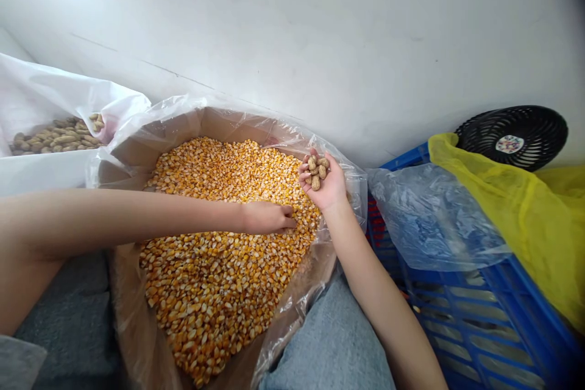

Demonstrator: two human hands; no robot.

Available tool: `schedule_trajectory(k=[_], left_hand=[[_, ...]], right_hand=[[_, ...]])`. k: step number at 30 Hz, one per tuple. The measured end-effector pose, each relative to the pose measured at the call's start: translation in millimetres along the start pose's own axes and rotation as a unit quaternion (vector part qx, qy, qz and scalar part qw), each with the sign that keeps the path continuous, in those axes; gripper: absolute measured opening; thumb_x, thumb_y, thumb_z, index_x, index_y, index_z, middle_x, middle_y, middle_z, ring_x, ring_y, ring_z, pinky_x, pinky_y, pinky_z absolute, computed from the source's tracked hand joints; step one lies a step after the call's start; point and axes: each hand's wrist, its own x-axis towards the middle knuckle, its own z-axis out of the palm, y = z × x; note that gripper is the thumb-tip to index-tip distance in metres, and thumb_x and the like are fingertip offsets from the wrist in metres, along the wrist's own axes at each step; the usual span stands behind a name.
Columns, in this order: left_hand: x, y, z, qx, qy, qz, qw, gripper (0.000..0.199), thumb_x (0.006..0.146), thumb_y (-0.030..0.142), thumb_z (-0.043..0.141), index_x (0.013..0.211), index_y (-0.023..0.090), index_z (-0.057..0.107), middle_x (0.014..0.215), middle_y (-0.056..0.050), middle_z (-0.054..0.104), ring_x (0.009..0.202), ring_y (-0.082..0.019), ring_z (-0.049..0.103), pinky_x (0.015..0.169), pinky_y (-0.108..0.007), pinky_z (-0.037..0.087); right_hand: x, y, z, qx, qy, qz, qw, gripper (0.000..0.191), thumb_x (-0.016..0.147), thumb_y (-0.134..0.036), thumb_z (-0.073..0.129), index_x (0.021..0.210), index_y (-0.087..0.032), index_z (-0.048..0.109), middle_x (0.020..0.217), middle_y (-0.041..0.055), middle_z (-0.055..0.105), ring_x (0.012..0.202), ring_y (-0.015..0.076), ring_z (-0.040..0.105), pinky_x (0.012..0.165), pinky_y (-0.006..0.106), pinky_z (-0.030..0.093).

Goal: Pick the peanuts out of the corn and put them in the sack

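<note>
My right hand (329, 186) is cupped palm-up around unshelled peanuts (315, 169) above the corn kernels (219, 173) in the plastic-lined cardboard box (228, 125), left hand (267, 218) curled into the kernels, grip unclear; a loosened cup could drop peanuts, burying them.

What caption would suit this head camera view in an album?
Left hand in corn kernels in a lined cardboard box; right hand holding peanuts, more peanuts in a white bin nearby.

Left hand (267, 217) fingertips hidden in corn kernels (228, 292)
</note>
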Motion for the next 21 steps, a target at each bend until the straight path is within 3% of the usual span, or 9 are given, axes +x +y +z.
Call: schedule_trajectory(k=[7, 14, 18, 21], left_hand=[[0.8, -1.0, 3.9, -0.028, 0.012, 0.001, 1.0, 0.022, 0.08, 0.02, 0.039, 0.092, 0.016, 0.056, 0.085, -0.009, 0.056, 0.072, -0.014, 0.054, 0.06, -0.021, 0.04], [-6.6, -6.5, -21.4, -0.148, 0.057, -0.013, 0.987, 0.024, 0.074, 0.013, 0.047, 0.097, 0.014, 0.057, 0.091, -0.007, 0.059, 0.082, -0.011, 0.053, 0.077, -0.018, 0.038], [-39.6, -10.0, -48.0, -0.197, 0.111, -0.06, 0.972, 0.024, 0.076, 0.019, 0.047, 0.097, 0.015, 0.057, 0.091, -0.005, 0.059, 0.08, -0.01, 0.053, 0.074, -0.017, 0.038], [-91.7, -23.3, -75.3, -0.195, 0.175, -0.138, 0.955, 0.026, 0.077, 0.023, 0.045, 0.099, 0.018, 0.056, 0.095, -0.003, 0.058, 0.08, -0.009, 0.053, 0.072, -0.018, 0.039]], right_hand=[[0.6, -0.8, 0.5, 0.007, 0.003, 0.01, 1.0, 0.021, 0.077, -0.03, 0.036, 0.081, -0.02, 0.053, 0.065, -0.0008, 0.056, 0.053, 0.0065, 0.049, 0.039, 0.014, 0.039], [-0.2, -0.3, -0.5, 0.008, -0.004, 0.008, 1.0, 0.02, 0.077, -0.03, 0.037, 0.082, -0.019, 0.054, 0.065, -0.0001, 0.055, 0.054, 0.0071, 0.05, 0.039, 0.014, 0.039], [1.0, 0.5, -0.4, -0.005, -0.008, 0.005, 1.0, 0.019, 0.076, -0.028, 0.038, 0.082, -0.019, 0.054, 0.066, 0.0001, 0.056, 0.054, 0.0072, 0.05, 0.039, 0.015, 0.04], [1.0, 0.7, 2.8, -0.013, 0.008, 0.01, 1.0, 0.018, 0.076, -0.026, 0.038, 0.081, -0.018, 0.053, 0.066, 0.0011, 0.055, 0.054, 0.0075, 0.05, 0.038, 0.015, 0.04]])
